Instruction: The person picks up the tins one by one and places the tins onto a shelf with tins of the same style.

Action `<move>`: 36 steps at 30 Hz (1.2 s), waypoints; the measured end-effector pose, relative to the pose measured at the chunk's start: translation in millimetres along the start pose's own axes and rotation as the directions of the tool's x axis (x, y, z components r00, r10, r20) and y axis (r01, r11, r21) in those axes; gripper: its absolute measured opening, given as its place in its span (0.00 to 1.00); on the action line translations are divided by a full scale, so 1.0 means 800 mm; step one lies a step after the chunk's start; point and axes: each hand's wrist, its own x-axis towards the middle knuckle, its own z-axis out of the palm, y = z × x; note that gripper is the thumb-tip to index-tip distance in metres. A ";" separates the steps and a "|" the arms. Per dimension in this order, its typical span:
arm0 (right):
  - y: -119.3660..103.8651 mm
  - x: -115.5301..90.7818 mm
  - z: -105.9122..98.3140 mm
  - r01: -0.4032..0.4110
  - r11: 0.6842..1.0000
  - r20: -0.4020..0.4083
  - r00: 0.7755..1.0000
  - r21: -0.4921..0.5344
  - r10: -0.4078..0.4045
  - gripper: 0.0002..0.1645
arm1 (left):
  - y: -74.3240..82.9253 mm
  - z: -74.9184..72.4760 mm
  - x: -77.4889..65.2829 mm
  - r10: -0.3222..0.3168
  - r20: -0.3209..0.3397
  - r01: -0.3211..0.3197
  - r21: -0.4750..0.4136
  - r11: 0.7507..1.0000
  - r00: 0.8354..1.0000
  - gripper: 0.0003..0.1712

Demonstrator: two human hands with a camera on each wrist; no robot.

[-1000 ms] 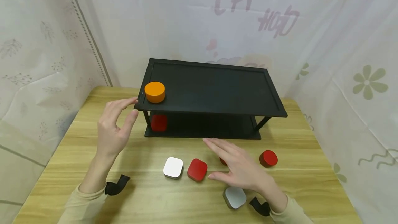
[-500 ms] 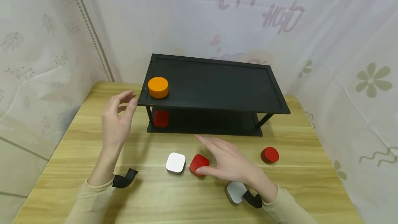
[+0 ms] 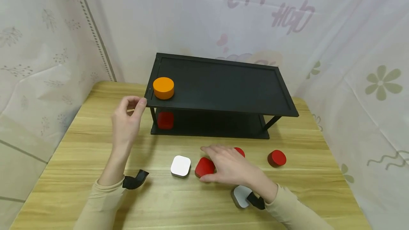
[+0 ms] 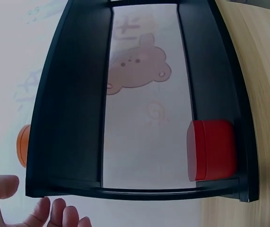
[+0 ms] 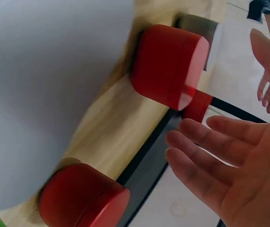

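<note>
My left hand (image 3: 127,118) is at the front left corner of a black two-tier shelf (image 3: 220,88); its thumb overlaps the edge in the head view. In the left wrist view a gap shows between that thumb and the upper board, with the other fingertips just past its end. Over a red rounded-square block (image 3: 204,166) my right hand (image 3: 228,164) spreads its thumb and fingers, held apart from the block in the right wrist view. An orange round block (image 3: 163,88) sits on the upper board's left end, a red block (image 4: 215,150) on the lower board.
A white rounded-square block (image 3: 180,166) lies left of the red one. Behind the right hand a red block (image 3: 239,151) is partly hidden; a red round block (image 3: 277,158) lies farther right. A pale grey block (image 3: 240,195) is under the right wrist. Patterned curtains (image 3: 198,20) surround the table.
My left hand has drawn its fingers in and come to the shelf corner. The right hand has moved left and now hangs over the red rounded-square block.
</note>
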 end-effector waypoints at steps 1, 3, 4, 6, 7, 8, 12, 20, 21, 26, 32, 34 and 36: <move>0.000 0.001 0.001 0.001 1.000 0.011 1.000 -0.009 -0.001 0.50 | 0.000 0.001 0.000 -0.006 0.002 0.006 0.003 1.000 1.000 0.24; 0.000 0.002 0.004 0.005 0.999 0.034 0.999 -0.033 -0.004 0.49 | 0.000 0.003 0.001 -0.019 0.008 0.019 0.007 1.000 1.000 0.23; 0.000 0.003 0.005 0.006 0.999 0.045 0.999 -0.045 -0.004 0.48 | -0.001 0.004 0.001 -0.023 0.010 0.023 0.009 1.000 1.000 0.23; 0.000 0.004 0.008 0.010 0.998 0.062 0.998 -0.059 -0.006 0.45 | -0.002 0.005 0.002 -0.028 0.013 0.028 0.013 1.000 1.000 0.23; 0.000 0.005 0.009 0.011 0.998 0.068 0.998 -0.067 -0.007 0.44 | -0.002 0.006 0.003 -0.030 0.013 0.030 0.015 0.999 0.999 0.23; 0.000 0.005 0.010 0.014 0.997 0.070 0.997 -0.073 -0.009 0.43 | -0.003 0.007 0.003 -0.035 0.014 0.035 0.015 0.999 0.999 0.23; 0.001 0.007 0.014 0.016 0.997 0.065 0.998 -0.079 -0.011 0.39 | -0.003 0.009 0.003 -0.053 0.019 0.053 0.010 0.999 0.998 0.23; 0.006 0.008 0.020 0.010 0.999 0.067 0.998 -0.046 -0.007 0.41 | -0.003 0.010 0.002 -0.063 0.023 0.063 -0.003 0.998 0.998 0.23; 0.006 0.008 0.019 0.006 0.999 0.070 0.998 -0.039 -0.004 0.41 | -0.004 0.010 0.002 -0.060 0.022 0.060 -0.005 0.998 0.998 0.23; 0.006 0.009 0.019 -0.010 1.000 0.086 0.996 -0.008 0.011 0.43 | -0.005 0.011 0.002 -0.053 0.017 0.053 -0.010 0.999 0.998 0.23; 0.005 0.011 0.019 -0.022 1.000 0.096 0.995 -0.010 0.023 0.40 | -0.006 0.011 0.003 -0.074 0.024 0.075 -0.011 0.997 0.997 0.24; 0.006 0.011 0.019 -0.020 1.000 0.090 0.996 -0.016 0.021 0.40 | -0.007 0.011 0.003 -0.071 0.025 0.071 -0.013 0.997 0.997 0.25; 0.007 0.011 0.020 -0.013 1.000 0.074 0.997 -0.023 0.015 0.39 | -0.009 0.011 0.003 -0.061 0.022 0.061 -0.010 0.998 0.998 0.25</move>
